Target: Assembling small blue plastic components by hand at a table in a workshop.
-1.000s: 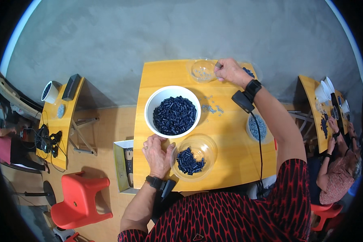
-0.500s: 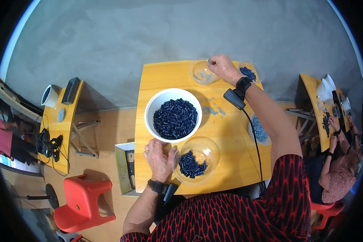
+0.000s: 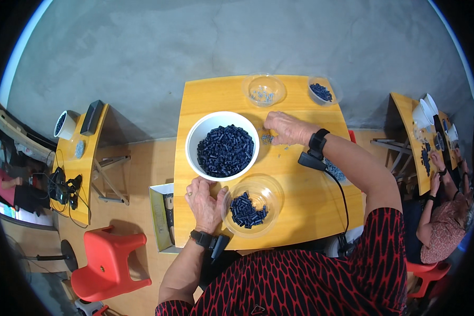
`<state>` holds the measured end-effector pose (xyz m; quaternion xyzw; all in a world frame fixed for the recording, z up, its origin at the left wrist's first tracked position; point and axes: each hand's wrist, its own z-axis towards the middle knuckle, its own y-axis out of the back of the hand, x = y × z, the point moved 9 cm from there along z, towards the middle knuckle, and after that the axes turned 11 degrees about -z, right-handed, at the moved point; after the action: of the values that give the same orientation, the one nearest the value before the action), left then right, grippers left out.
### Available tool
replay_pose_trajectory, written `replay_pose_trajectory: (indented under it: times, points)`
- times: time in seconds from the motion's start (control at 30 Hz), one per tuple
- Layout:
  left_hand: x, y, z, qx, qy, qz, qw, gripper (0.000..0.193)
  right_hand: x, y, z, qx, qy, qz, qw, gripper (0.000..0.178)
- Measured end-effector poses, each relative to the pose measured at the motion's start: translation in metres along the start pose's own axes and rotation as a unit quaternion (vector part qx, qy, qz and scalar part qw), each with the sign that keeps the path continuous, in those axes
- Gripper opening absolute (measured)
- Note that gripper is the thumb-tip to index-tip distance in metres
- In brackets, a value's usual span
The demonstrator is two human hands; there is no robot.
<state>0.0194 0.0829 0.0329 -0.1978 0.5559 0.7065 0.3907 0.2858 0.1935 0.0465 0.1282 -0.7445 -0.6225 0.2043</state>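
Note:
My left hand (image 3: 204, 204) lies with its fingers apart on the yellow table. Its fingertips touch the lower edge of a white tub (image 3: 190, 138) full of short dark-blue tubes (image 3: 225, 151), and its thumb rests by the rim of a clear bowl (image 3: 272, 210). That bowl holds fewer of the same tubes. Right of the tub, my right hand (image 3: 289, 128) reaches down with bent, drawn-in fingers over small grey pieces (image 3: 267, 139) scattered on the wood. Whatever its fingertips pinch is hidden.
At the table's far side stand a clear bowl (image 3: 252, 84) with a few small pieces and a tub of dark tubes (image 3: 320, 92). Grey pieces (image 3: 335, 169) fill another container under my right forearm. A red stool (image 3: 102, 258) stands left; another person (image 3: 445, 226) works at the right.
My right hand has come from the far clear bowl back toward me, down to the loose pieces beside the white tub. My left hand stays by the tub.

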Motion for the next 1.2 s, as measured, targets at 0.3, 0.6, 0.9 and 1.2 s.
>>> replay_pose_trajectory:
  times: [0.3, 0.6, 0.9, 1.2]
  points:
    - [0.001, 0.000, 0.000, 0.003, 0.004, 0.004, 1.000, 0.037, 0.005, -0.008, -0.010, -0.021, -0.019, 0.021, 0.999, 0.013]
    - [0.002, -0.001, 0.001, 0.009, 0.013, 0.006, 1.000, 0.036, -0.011, -0.014, -0.004, 0.004, -0.079, 0.081, 0.994, 0.014]
    - [0.002, -0.001, 0.001, 0.002, 0.007, 0.006, 1.000, 0.035, -0.039, -0.017, -0.007, -0.036, -0.135, 0.142, 0.980, 0.011]
    - [0.003, -0.001, 0.000, 0.005, 0.009, 0.006, 1.000, 0.036, -0.043, 0.005, -0.026, -0.032, -0.074, 0.135, 0.988, 0.037]
